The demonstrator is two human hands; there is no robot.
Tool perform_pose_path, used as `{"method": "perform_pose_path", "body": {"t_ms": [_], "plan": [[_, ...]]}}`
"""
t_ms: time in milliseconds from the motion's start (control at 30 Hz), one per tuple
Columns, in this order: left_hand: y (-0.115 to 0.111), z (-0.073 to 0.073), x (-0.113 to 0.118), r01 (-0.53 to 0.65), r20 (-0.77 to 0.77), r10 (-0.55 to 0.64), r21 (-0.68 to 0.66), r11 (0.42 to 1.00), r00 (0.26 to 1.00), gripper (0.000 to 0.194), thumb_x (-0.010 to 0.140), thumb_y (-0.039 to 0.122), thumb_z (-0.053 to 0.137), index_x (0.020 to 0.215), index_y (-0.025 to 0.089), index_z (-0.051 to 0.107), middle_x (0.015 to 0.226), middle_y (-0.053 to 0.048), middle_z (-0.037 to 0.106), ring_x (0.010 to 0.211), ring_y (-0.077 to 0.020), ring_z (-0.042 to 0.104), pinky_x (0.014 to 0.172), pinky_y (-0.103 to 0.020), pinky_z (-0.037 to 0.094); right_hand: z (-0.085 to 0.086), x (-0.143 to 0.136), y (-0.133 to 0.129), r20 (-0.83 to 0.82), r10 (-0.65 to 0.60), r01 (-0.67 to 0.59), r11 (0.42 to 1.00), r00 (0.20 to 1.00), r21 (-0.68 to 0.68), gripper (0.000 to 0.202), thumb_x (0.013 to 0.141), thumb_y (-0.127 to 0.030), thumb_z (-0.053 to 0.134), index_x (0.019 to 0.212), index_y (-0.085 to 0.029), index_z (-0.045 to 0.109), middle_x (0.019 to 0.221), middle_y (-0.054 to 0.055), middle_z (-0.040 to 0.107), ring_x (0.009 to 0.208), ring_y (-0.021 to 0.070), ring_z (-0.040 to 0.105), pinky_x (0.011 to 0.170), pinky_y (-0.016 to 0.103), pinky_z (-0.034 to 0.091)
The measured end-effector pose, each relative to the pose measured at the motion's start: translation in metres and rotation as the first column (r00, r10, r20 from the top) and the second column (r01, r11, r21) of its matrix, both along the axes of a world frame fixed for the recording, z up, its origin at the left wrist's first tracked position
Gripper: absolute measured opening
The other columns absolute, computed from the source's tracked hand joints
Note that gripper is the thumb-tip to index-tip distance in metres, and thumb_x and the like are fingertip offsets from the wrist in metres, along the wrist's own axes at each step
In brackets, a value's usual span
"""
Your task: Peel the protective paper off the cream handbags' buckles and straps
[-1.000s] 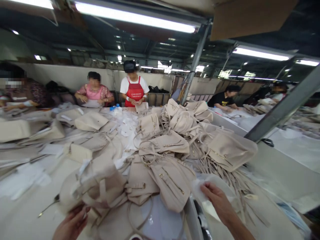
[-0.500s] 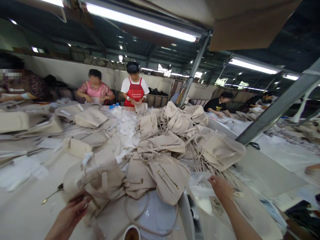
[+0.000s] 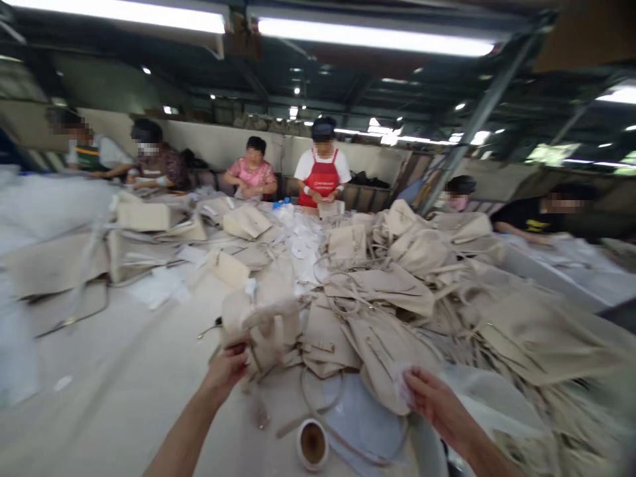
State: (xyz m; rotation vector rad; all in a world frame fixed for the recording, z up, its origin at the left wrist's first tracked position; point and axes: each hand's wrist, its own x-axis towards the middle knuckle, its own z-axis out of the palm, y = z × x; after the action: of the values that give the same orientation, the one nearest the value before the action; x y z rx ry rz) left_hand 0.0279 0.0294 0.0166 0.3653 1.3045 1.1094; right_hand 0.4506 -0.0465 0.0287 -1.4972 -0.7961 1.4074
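Note:
A beige bag (image 3: 285,295) with straps and a dangling gold-tipped pull lies left of the pile's front. My left hand (image 3: 226,374) is closed at its near lower edge, fingertips pinched on the bag. My right hand (image 3: 432,401) pinches a small thin whitish piece (image 3: 405,387), paper or plastic; blur hides which. It is held over the lower end of another beige bag (image 3: 385,348) with a gold zipper. Below these bags are pale bluish sheets (image 3: 360,414) and a loose strap (image 3: 308,394).
More beige bags (image 3: 536,328) are heaped at the right, others (image 3: 144,215) at the far left. White paper (image 3: 303,242) is strewn along the middle. A cup of brown stuff (image 3: 313,445) stands near the front. Several co-workers sit or stand across the table (image 3: 109,391); a slanted metal post (image 3: 479,112) rises behind.
The view has swung left, so things appear further right. My right hand has moved left from the clear plastic to the zippered bag, holding a whitish piece. My left hand stays at its bag.

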Motion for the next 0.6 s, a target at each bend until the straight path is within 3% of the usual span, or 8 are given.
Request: {"method": "perform_pose_path", "body": {"t_ms": [67, 133, 200, 267, 333, 400, 500, 600], "plan": [[-0.001, -0.001, 0.001, -0.013, -0.007, 0.013, 0.003, 1.000, 1.000, 0.024, 0.055, 0.000, 0.074, 0.074, 0.012, 0.065, 0.061, 0.004, 0.059, 0.050, -0.0068, 0.052, 0.051, -0.018, 0.043, 0.000, -0.075, 0.000, -0.150, 0.285, -0.294, 0.955, 0.947, -0.038, 0.029, 0.066, -0.043, 0.080, 0.078, -0.019, 0.068, 0.061, -0.003, 0.062, 0.053, 0.0085, 0.053, 0.052, 0.019, 0.041], [-0.002, -0.006, -0.001, -0.010, -0.018, 0.010, 0.003, 1.000, 1.000, 0.024, 0.054, 0.001, 0.073, 0.075, 0.012, 0.066, 0.056, 0.005, 0.056, 0.049, -0.0073, 0.050, 0.051, -0.020, 0.042, -0.005, -0.146, 0.003, -0.177, 0.528, -0.542, 0.839, 0.830, -0.039, 0.026, 0.066, -0.039, 0.077, 0.078, -0.016, 0.071, 0.062, -0.001, 0.065, 0.054, 0.0085, 0.054, 0.053, 0.019, 0.040], [-0.003, -0.010, -0.002, -0.005, -0.037, 0.005, -0.003, 1.000, 0.999, 0.021, 0.054, 0.002, 0.072, 0.072, 0.012, 0.066, 0.053, 0.005, 0.054, 0.047, -0.0078, 0.049, 0.051, -0.021, 0.041, -0.015, -0.207, 0.013, -0.142, 0.591, -0.605, 0.792, 0.794, -0.087, 0.026, 0.058, -0.038, 0.077, 0.070, -0.016, 0.071, 0.054, -0.001, 0.064, 0.046, 0.0091, 0.050, 0.046, 0.020, 0.036], [-0.004, -0.012, -0.003, -0.002, -0.061, 0.002, -0.012, 1.000, 0.998, 0.018, 0.055, 0.005, 0.073, 0.067, 0.013, 0.063, 0.051, 0.005, 0.054, 0.047, -0.0090, 0.050, 0.050, -0.021, 0.040, -0.028, -0.252, 0.031, -0.070, 0.547, -0.552, 0.826, 0.834, -0.118, 0.025, 0.049, -0.037, 0.078, 0.053, -0.017, 0.063, 0.039, -0.005, 0.052, 0.036, 0.0075, 0.040, 0.039, 0.021, 0.028], [-0.006, -0.015, -0.002, 0.001, -0.087, -0.003, -0.019, 1.000, 0.996, 0.018, 0.056, 0.008, 0.074, 0.064, 0.014, 0.059, 0.051, 0.003, 0.055, 0.047, -0.0107, 0.052, 0.049, -0.022, 0.037, -0.041, -0.281, 0.052, -0.038, 0.498, -0.499, 0.859, 0.866, -0.119, 0.028, 0.046, -0.038, 0.078, 0.049, -0.018, 0.059, 0.036, -0.007, 0.046, 0.035, 0.0069, 0.036, 0.039, 0.021, 0.029], [-0.007, -0.017, -0.002, -0.004, -0.115, 0.002, -0.016, 1.000, 0.993, 0.019, 0.057, 0.011, 0.076, 0.065, 0.014, 0.059, 0.050, 0.002, 0.056, 0.047, -0.0118, 0.053, 0.047, -0.021, 0.033, -0.049, -0.295, 0.069, -0.040, 0.455, -0.457, 0.883, 0.889, -0.110, 0.029, 0.048, -0.042, 0.077, 0.057, -0.019, 0.062, 0.042, -0.006, 0.053, 0.040, 0.0080, 0.042, 0.044, 0.021, 0.036], [-0.009, -0.023, 0.000, -0.041, -0.153, 0.040, -0.003, 0.999, 0.987, 0.020, 0.058, 0.011, 0.076, 0.068, 0.015, 0.059, 0.051, 0.003, 0.057, 0.046, -0.0121, 0.053, 0.046, -0.021, 0.030, -0.055, -0.300, 0.081, -0.059, 0.396, -0.400, 0.911, 0.916, -0.100, 0.039, 0.052, -0.050, 0.076, 0.075, -0.021, 0.068, 0.060, -0.002, 0.067, 0.054, 0.0120, 0.057, 0.053, 0.022, 0.044], [-0.010, -0.027, 0.003, -0.097, -0.178, 0.099, 0.018, 0.995, 0.979, 0.021, 0.058, 0.006, 0.073, 0.066, 0.016, 0.056, 0.052, 0.005, 0.056, 0.048, -0.0105, 0.051, 0.048, -0.021, 0.034, -0.059, -0.298, 0.083, -0.084, 0.373, -0.381, 0.918, 0.924, -0.111, 0.046, 0.050, -0.052, 0.080, 0.081, -0.020, 0.069, 0.065, 0.001, 0.071, 0.059, 0.0141, 0.061, 0.056, 0.023, 0.045]]}}
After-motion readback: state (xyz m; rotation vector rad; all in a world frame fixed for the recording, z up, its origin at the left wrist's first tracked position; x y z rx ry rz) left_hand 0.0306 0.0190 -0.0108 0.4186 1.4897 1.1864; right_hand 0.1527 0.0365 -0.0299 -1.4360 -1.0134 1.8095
